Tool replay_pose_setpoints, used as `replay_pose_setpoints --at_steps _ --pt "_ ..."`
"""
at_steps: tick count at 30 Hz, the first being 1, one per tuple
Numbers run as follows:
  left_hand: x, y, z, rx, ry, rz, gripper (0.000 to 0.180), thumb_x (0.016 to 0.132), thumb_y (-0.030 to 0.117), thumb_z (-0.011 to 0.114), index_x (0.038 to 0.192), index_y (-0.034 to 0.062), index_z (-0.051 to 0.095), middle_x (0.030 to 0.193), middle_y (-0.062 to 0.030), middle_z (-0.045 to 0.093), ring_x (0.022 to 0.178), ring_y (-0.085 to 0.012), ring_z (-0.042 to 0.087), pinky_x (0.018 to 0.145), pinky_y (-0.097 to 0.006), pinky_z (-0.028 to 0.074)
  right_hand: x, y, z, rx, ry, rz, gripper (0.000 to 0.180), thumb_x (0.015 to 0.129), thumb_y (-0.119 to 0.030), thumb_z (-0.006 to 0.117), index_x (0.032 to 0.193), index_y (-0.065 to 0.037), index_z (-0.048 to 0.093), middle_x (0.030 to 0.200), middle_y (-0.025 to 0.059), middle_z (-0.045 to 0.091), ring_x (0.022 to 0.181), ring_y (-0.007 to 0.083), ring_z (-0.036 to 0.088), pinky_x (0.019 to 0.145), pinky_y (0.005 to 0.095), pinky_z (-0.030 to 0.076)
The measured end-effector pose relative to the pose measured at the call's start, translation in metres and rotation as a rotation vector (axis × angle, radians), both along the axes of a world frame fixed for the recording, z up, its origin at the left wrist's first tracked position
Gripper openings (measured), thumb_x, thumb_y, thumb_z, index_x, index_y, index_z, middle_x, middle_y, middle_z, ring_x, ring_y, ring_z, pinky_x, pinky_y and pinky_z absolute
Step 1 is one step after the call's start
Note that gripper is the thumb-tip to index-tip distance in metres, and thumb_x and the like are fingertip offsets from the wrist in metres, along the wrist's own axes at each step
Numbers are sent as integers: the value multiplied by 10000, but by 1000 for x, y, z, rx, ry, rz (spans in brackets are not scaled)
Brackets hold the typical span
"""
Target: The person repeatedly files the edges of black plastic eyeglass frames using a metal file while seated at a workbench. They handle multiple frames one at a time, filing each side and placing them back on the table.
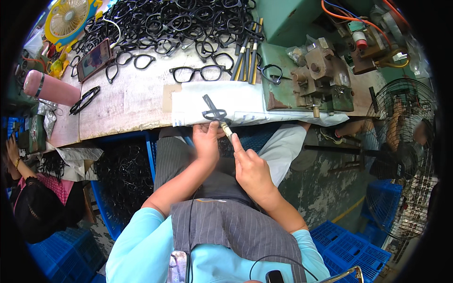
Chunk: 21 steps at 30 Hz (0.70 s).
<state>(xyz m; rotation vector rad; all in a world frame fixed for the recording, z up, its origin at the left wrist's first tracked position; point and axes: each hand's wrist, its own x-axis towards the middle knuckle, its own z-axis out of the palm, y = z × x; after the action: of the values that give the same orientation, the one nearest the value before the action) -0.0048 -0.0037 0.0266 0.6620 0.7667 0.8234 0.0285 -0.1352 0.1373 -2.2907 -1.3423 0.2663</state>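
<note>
At the table's front edge, my left hand (206,142) pinches a black eyeglass frame (206,115) between thumb and fingers. My right hand (253,170) grips the pale handle of a flat dark file (208,100), index finger stretched along it. The file's blade crosses the held frame and points away from me over a white sheet (188,96). Exactly where blade and frame touch is too small to tell. Just beyond the sheet stands another black eyeglass frame (198,74). Several more files (246,61) lie together to its right.
Black eyeglass frames (165,23) form a large heap at the back. A propped phone (94,60), pink bottle (52,88) and yellow fan (69,16) occupy the left. A green machine (325,70) and a caged fan (401,137) stand right. Another person's arm (14,153) shows far left.
</note>
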Motion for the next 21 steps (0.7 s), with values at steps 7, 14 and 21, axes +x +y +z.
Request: replay_pose_setpoints --at_steps 7,14,21 --pt "-7 7 -6 -37 -77 -123 350 860 287 715 1058 81 513 837 -5 622 658 -79 592 574 -209 528 -1 -14 13 48 -59 8 553 836 -3 611 1369 -103 503 641 122 478 525 312 525 505 408 449" --pt "-10 13 -3 -97 -12 -159 311 875 251 702 1056 66 531 870 -28 643 697 -104 630 606 -231 551 -1 8 5 -61 -50 -76 502 862 -42 595 1353 -117 517 649 131 482 534 326 528 491 421 440" --pt "-11 10 -4 -75 -56 -128 266 893 155 674 1072 26 525 947 -48 631 731 -122 613 660 -259 541 -12 -11 15 -24 -6 -42 530 861 -61 594 1377 -108 485 641 128 478 493 333 532 472 433 454"
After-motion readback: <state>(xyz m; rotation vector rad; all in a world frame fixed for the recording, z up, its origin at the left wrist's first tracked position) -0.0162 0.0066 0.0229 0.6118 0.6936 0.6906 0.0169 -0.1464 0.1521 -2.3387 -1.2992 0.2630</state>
